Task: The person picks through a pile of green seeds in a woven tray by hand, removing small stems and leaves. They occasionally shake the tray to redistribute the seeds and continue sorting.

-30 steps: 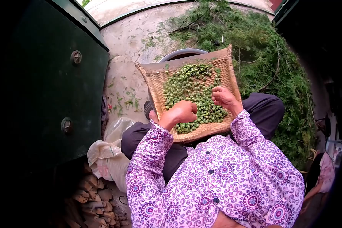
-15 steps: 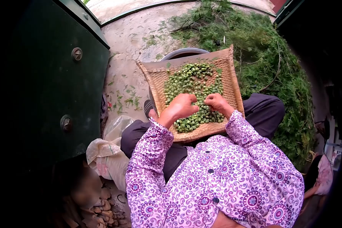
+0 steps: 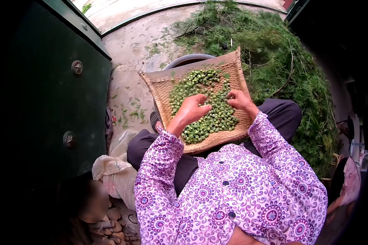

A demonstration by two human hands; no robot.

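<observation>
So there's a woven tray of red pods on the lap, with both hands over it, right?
Not red: the head view shows the pods are green. The woven tray does lie on the lap, left hand and right hand over it.

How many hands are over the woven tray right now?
2. The left hand is over the middle of the woven tray, on the green pods; the right hand is near its right edge. No other hand shows.
</observation>
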